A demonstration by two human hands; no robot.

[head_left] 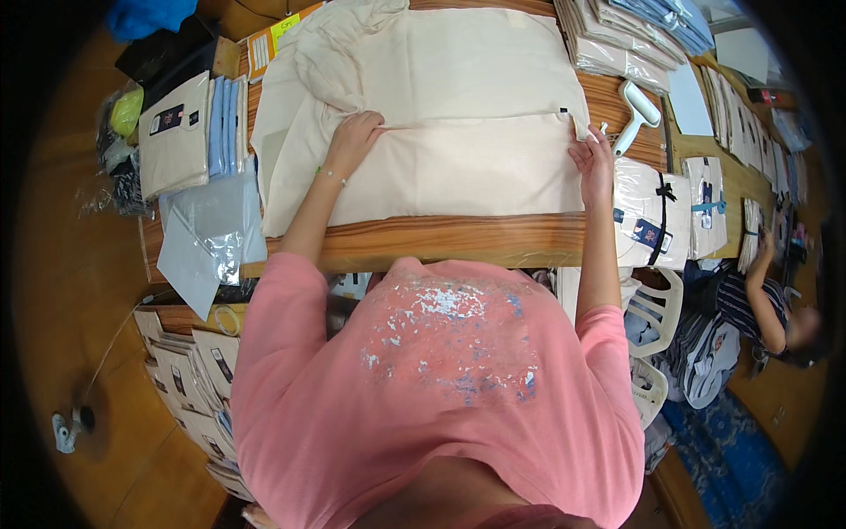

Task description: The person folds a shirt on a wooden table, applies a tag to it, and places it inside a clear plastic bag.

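Observation:
A large cream cloth (476,167) lies spread over the wooden table, with a straight fold edge running across it between my hands. At its left end my left hand (357,134) pinches that edge, near a bunched part of the same fabric. My right hand (593,157) has its thumb and fingers closed on the cloth's right corner, close to a small black tag (564,111). Just beyond my right hand a white lint roller (636,116) lies on the tabletop.
Bagged folded garments (174,137) and clear plastic bags (216,231) sit at the left. Garment stacks (608,44) rise at the far right. Ribbon-tied packages (650,216) lie beside my right forearm. A white chair (656,309) and another person (749,304) are further right.

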